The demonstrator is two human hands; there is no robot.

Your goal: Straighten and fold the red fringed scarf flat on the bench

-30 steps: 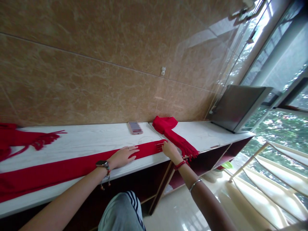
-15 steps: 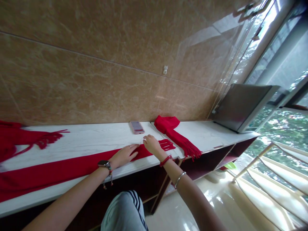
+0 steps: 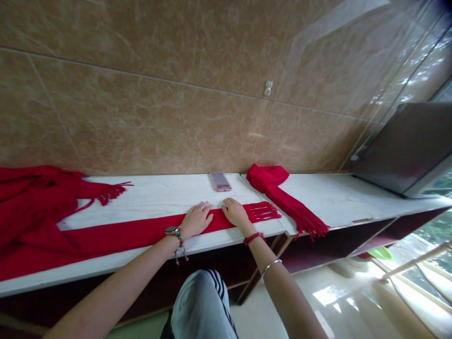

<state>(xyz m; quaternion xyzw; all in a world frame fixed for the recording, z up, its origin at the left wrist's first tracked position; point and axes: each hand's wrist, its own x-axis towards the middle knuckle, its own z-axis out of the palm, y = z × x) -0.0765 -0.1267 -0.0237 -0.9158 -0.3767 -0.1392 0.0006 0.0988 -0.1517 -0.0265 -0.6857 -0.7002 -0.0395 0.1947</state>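
A long red scarf [image 3: 130, 235] lies flat along the front of a white counter, its fringe pointing right. My left hand [image 3: 197, 219] rests on it with fingers stretched out and thumb apart. Just to the right, my right hand [image 3: 235, 213] lies flat on the same scarf near the fringe, fingers extended toward the wall. Neither hand grips anything that shows. A second red scarf [image 3: 271, 181], folded and bent, lies right of my hands, with its fringe over the counter's front edge. A heap of red scarves [image 3: 38, 197] sits at the far left.
The white counter [image 3: 155, 193] runs along a brown tiled wall, with open shelves below. A phone [image 3: 221, 181] lies near the wall. A grey box-like appliance [image 3: 406, 146] stands at the right end. A pale rail [image 3: 416, 261] is at lower right.
My right hand has come down from above the scarf's fringe end and now lies flat on it. My left hand still rests on the scarf. The view has shifted left.
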